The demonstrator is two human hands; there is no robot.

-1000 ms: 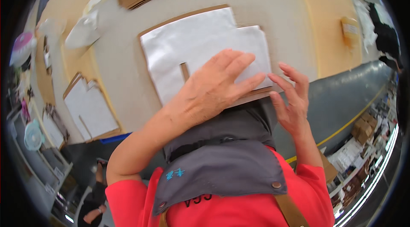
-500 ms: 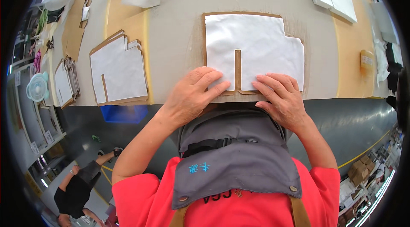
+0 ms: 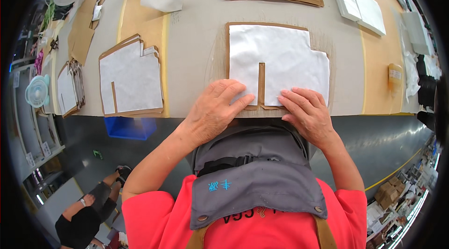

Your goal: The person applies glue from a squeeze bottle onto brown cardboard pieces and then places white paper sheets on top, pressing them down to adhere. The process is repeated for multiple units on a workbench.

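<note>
White notched fabric sheet (image 3: pixel 280 59) on brown card template (image 3: pixel 268 26), left hand (image 3: pixel 213 111) and right hand (image 3: pixel 307 114) pressing flat, grip released.

head-worn fisheye, looking steeply down, close over worktable (image 3: pixel 196 62)

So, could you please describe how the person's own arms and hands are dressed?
Both forearms are bare, and the left hand and right hand wear no gloves or rings that show. Short red sleeves end above the elbows, under a grey apron with tan straps.
</note>
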